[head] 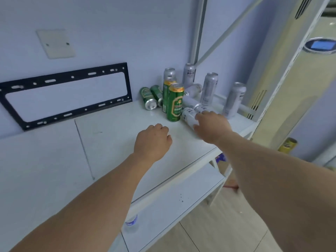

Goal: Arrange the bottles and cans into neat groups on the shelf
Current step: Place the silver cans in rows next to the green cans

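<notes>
The cans crowd the far right corner of the white shelf [112, 135], against the wall. Two green cans stand upright, the nearer one [175, 102] just in front of the other [166, 95]; two more green cans [151, 98] lie on their sides to the left of them. Behind and to the right stand four silver cans [210, 89], with others lying among them. The right hand [211, 124] reaches in and closes its fingers on a lying silver can [189, 116] just beside the nearer upright green can. The left hand [152, 140] hovers over the bare middle of the shelf, loosely clenched and holding nothing. A black metal bracket [63, 95] is fixed to the wall behind the shelf's left part.
</notes>
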